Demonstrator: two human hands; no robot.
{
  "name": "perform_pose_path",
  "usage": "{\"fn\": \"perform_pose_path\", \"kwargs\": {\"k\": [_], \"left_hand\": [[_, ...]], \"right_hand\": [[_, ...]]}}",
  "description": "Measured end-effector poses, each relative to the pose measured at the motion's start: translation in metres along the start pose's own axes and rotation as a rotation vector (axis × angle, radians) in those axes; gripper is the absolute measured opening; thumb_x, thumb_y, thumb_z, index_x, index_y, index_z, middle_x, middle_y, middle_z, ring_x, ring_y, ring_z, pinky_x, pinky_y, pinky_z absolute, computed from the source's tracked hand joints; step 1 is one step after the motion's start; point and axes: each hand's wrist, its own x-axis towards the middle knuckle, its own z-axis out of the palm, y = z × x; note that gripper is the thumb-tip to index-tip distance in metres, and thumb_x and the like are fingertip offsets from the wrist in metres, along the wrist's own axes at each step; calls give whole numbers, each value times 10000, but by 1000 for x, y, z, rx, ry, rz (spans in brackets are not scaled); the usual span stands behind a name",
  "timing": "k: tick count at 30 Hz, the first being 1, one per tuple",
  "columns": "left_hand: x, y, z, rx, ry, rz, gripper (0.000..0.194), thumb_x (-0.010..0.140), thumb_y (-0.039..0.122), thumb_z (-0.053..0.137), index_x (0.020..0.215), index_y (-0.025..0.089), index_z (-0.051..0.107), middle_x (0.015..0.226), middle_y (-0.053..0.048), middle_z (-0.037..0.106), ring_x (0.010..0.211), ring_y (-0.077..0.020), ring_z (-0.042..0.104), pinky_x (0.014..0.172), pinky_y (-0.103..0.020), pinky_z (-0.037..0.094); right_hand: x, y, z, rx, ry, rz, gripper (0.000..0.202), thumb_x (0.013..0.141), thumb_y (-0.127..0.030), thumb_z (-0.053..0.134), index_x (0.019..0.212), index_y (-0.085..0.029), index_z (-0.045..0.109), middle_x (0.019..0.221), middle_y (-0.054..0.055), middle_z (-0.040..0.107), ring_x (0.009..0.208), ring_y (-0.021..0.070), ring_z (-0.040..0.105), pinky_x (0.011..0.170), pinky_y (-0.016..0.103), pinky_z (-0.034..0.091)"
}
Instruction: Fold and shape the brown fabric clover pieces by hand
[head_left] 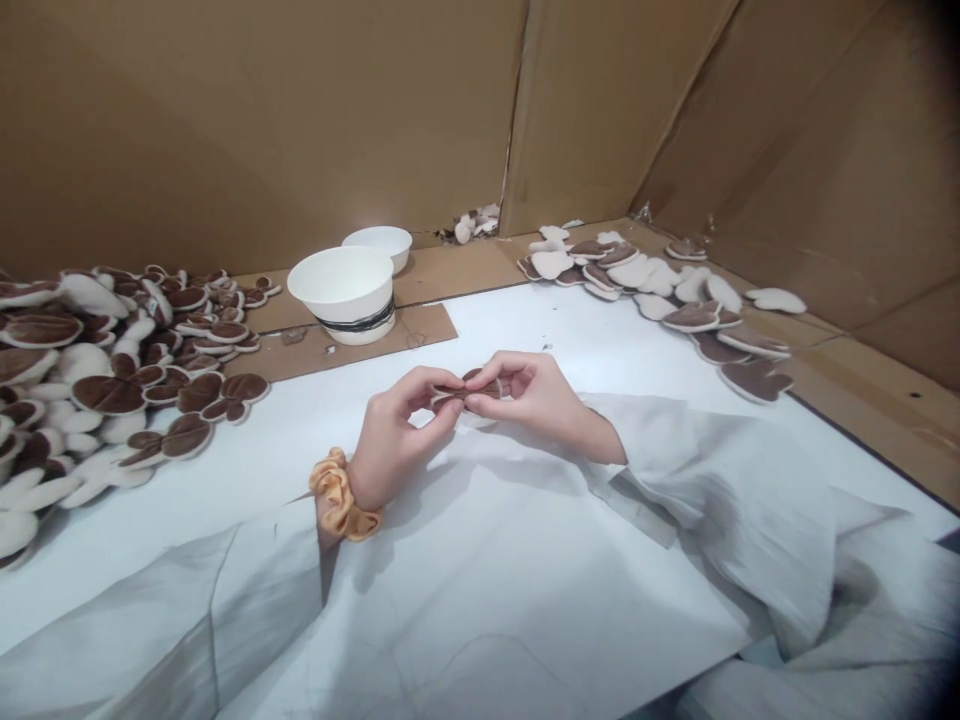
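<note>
Between my two hands, just above the white tabletop (345, 400), is a small brown plush piece with a pale edge (480, 390). My left hand (412, 420) pinches its left end with thumb and fingers. Its right end sits in the pinch of my right hand (532, 400). The fingers cover much of the piece, so its full shape is hidden. A yellow scrunchie (341, 495) circles my left wrist.
Brown-and-cream plush pieces form a large pile (112, 390) at left. Flatter matching pieces (694, 315) are spread at the right back. A white tub with black bands (345, 290) stands before a smaller white bowl (382, 240). Cardboard walls (300, 120) enclose the back and right.
</note>
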Motion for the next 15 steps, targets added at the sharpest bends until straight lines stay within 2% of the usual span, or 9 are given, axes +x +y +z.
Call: {"fn": "perform_pose_path", "kwargs": {"k": [7, 11, 15], "left_hand": [[1, 0, 0, -71, -4, -110, 40, 732, 183, 605, 725, 162, 571, 736, -6, 637, 678, -119, 595, 614, -226, 473], [2, 1, -2, -48, 6, -129, 60, 714, 169, 603, 685, 162, 551, 646, 22, 580, 600, -99, 555, 569, -214, 456], [1, 1, -3, -31, -8, -116, 49, 705, 140, 587, 683, 166, 552, 650, 24, 588, 606, -99, 555, 569, -212, 450]], "right_hand": [[-1, 1, 1, 10, -39, -25, 148, 685, -232, 702, 780, -144, 632, 857, 56, 669, 804, 152, 617, 712, 287, 501], [1, 0, 0, 106, -157, 16, 283, 647, -188, 727, 899, -166, 600, 885, 31, 639, 834, 148, 616, 751, 293, 510], [1, -1, 0, 116, -230, 43, 262, 663, -151, 707, 892, -171, 582, 769, -4, 619, 724, 118, 607, 666, 259, 508]]}}
